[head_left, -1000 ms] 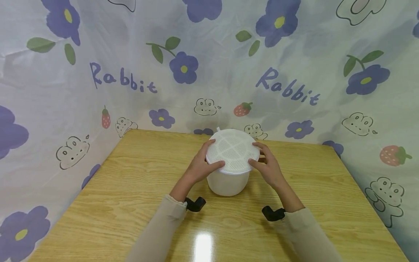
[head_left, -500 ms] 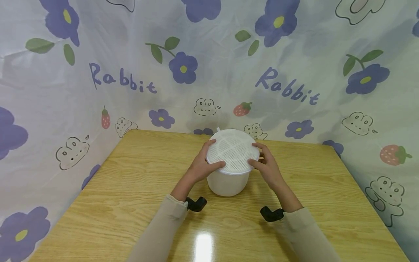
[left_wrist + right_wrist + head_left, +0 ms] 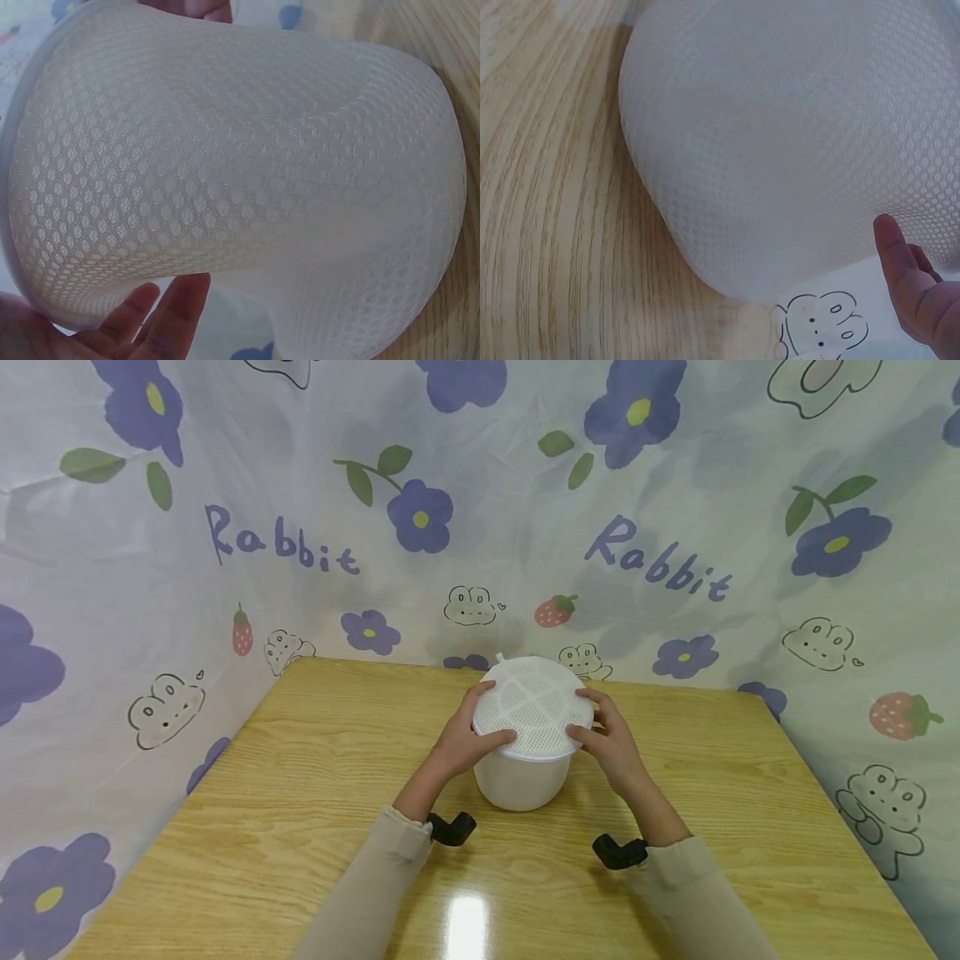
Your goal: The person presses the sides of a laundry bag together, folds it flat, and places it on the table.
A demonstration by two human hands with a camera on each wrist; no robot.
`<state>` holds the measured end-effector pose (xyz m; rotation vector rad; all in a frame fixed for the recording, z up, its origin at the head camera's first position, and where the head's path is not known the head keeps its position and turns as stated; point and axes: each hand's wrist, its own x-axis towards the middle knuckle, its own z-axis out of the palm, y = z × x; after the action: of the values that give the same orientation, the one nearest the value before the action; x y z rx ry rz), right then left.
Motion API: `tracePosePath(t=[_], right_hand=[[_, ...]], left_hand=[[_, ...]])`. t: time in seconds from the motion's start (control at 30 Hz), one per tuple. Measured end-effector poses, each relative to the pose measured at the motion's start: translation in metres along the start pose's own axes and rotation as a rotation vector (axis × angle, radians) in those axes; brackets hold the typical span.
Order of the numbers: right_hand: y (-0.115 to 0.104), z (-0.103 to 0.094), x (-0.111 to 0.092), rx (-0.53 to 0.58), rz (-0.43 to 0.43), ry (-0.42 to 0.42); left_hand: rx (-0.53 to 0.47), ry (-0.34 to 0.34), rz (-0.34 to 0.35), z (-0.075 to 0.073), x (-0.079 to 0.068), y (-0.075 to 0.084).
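A white mesh laundry bag (image 3: 523, 781), round like a drum with a flat top and a pale rim, stands upright on the wooden table (image 3: 322, 768). My left hand (image 3: 459, 740) grips its top rim from the left, thumb on the near edge. On the opposite side my right hand (image 3: 617, 748) grips the rim too, its thumb at the near right edge. Seen from the left wrist, the mesh wall (image 3: 225, 157) sags inward below the rim. In the right wrist view, a fingertip of the right hand (image 3: 915, 289) presses into the mesh. The bag's inside is hidden.
A white cloth (image 3: 510, 510) printed with purple flowers, rabbits and strawberries hangs behind and at both sides of the table. Black wrist mounts (image 3: 453, 829) sit on both wrists, close above the tabletop. A bright light reflection lies near the front.
My right hand has shifted very slightly inward, to the left. The bag and my left hand stay almost as they were.
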<state>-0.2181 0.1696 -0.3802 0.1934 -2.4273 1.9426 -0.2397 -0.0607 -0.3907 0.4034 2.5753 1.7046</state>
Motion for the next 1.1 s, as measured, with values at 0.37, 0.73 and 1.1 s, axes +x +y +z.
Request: tracePosePath(t=[0.37, 0.73, 1.1], right_hand=[[0.0008, 0.0043, 0.0005, 0.024, 0.036, -0.015], [0.0037, 0.0074, 0.0037, 0.089, 0.071, -0.027], [0.0035, 0.0097, 0.0046, 0.098, 0.087, -0.042]], left_hand=[[-0.001, -0.022, -0.027, 0.0016, 0.0007, 0.0023], [-0.021, -0.023, -0.052, 0.0024, 0.0017, 0.0021], [-0.045, -0.012, -0.033, 0.0041, 0.0033, 0.0016]])
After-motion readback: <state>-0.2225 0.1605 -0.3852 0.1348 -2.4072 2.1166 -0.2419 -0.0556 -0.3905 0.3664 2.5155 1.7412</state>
